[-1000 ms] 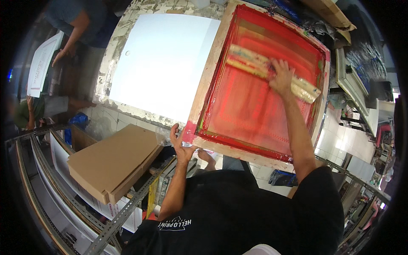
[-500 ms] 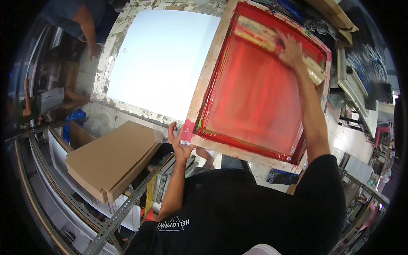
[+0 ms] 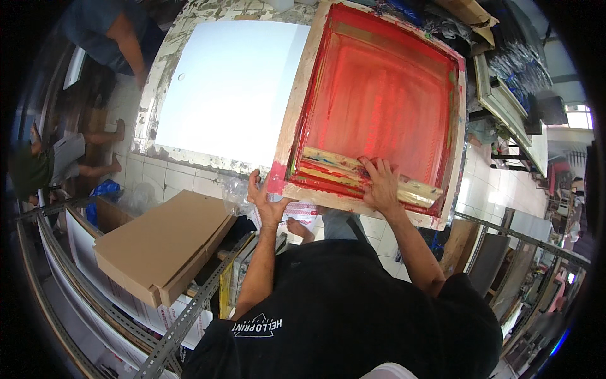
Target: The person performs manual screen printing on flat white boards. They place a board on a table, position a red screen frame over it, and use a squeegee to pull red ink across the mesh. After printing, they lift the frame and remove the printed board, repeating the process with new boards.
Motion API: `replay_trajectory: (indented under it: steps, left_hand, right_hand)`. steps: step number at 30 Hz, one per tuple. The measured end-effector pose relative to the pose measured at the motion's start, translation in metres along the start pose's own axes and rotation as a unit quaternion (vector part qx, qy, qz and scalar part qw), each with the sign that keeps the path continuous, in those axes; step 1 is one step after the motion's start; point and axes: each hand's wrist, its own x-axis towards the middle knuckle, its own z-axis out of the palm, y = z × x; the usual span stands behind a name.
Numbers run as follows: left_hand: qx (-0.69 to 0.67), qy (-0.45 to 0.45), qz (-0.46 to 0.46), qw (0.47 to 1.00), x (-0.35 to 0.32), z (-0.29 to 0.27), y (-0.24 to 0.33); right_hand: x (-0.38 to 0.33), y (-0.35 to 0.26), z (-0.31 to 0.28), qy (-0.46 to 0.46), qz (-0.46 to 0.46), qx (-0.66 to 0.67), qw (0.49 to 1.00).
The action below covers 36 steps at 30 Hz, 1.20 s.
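A screen printing frame (image 3: 453,170) with wooden sides and a red-inked mesh stands tilted toward me. My right hand (image 3: 381,187) grips a long wooden squeegee (image 3: 334,165), stained with ink, which lies across the mesh near the frame's near edge. My left hand (image 3: 268,203) holds the frame's near left corner, where pink tape is wrapped, its thumb along the near side and its fingers up the left side. Left of the frame, a white sheet (image 3: 230,95) with a small round hole lies on a worn, paint-flaked table (image 3: 151,120). The squeegee's blade is hidden.
Flat brown cardboard (image 3: 164,243) is stacked at the lower left, above a metal rack (image 3: 183,328). Two other people (image 3: 104,38) are at the far left. Boards on a rack (image 3: 505,110) and cluttered plastic stand at the right.
My right hand has drawn the squeegee from the far end of the mesh down to the near end. My left hand stays at the corner. The view has shifted slightly.
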Motion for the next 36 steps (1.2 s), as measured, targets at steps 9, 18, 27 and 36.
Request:
replay_trajectory:
  steps: [9, 18, 27, 36]
  left_hand:
    - [0.003, -0.008, -0.015, 1.000, 0.002, -0.001, 0.000]
    - [0.002, -0.006, -0.031, 0.999, -0.007, 0.000, -0.010]
    - [-0.022, -0.033, -0.062, 0.997, -0.002, -0.010, 0.004]
    - [0.060, -0.012, 0.018, 0.998, 0.002, -0.023, 0.016]
  right_hand:
    - [0.148, 0.083, -0.012, 0.111, -0.014, -0.062, 0.992]
    - [0.331, 0.187, -0.034, 0.199, -0.034, -0.135, 0.970]
    - [0.428, 0.244, -0.070, 0.178, -0.081, -0.052, 0.979]
    - [0.380, 0.200, -0.067, 0.125, -0.067, -0.059, 0.988]
